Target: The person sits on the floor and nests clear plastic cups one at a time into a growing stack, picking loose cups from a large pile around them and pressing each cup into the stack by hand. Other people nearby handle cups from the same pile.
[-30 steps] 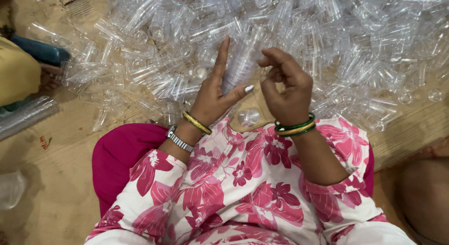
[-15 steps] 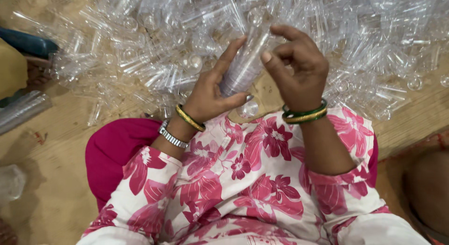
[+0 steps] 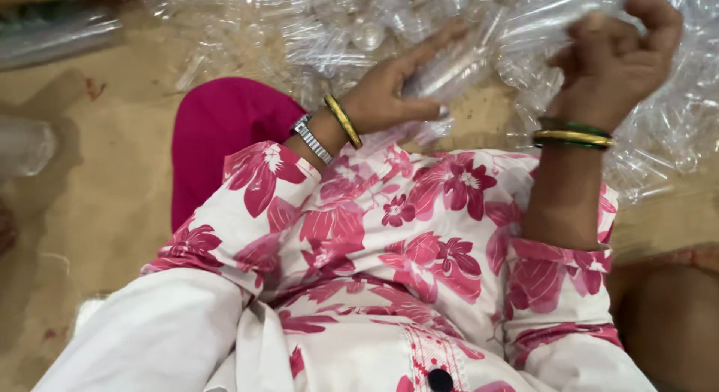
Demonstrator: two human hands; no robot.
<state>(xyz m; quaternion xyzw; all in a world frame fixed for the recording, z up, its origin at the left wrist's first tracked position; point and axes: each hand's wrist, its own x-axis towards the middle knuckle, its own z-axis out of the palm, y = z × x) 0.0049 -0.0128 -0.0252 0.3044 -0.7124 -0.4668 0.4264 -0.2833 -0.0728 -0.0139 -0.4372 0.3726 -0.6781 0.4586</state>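
My left hand [image 3: 397, 89] lies low over my lap with its fingers closed around a stack of clear plastic tubes [image 3: 457, 70] that points up and to the right. A gold bangle and a metal watch band sit on that wrist. My right hand [image 3: 618, 55] is raised at the upper right, blurred, fingers curled among the heap of clear plastic tubes [image 3: 329, 32]; whether it holds one I cannot tell. Green and gold bangles ring that wrist. Both sleeves are white with pink flowers.
The transparent heap runs across the whole top of the view and down the right side. A pink cushion [image 3: 217, 137] lies under my left forearm on the tan floor [image 3: 97, 182]. A long clear bundle [image 3: 52, 40] lies at the top left.
The view has tilted down toward my lap. My left hand came down and closed around the stack of tubes. My right hand let go of the stack and swung up to the right.
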